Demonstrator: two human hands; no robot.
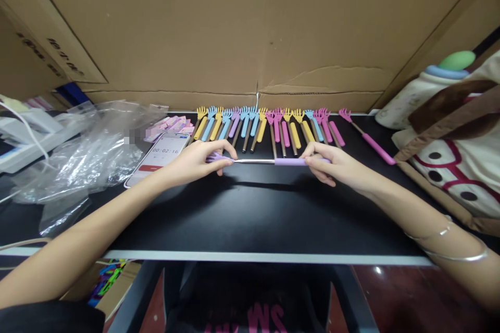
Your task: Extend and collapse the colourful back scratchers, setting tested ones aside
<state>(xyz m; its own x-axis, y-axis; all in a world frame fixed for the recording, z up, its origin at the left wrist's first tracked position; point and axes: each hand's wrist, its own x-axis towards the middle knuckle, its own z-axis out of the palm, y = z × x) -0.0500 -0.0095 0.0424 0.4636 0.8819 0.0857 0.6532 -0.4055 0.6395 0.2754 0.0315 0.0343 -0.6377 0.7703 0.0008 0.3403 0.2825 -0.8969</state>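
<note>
A purple back scratcher (289, 162) with a metal rod is held level above the black table (250, 218). My left hand (209, 158) pinches its purple claw end, the fingers partly covering the claw. Around the far end of the purple handle, my right hand (326, 161) is closed. Behind it lies a row of back scratchers in yellow, blue, purple and pink, such as the yellow back scratcher (295, 135). A single pink back scratcher (378, 148), its rod showing, lies slanted at the right of the row.
Clear plastic bags (97, 151) and a phone (160, 153) showing a timer lie at left, near pink patterned packets (174, 125). A cloth bag (449, 161) and a white bottle (414, 96) stand at right. A cardboard wall (234, 26) rises behind. Below left sits a box (121, 286).
</note>
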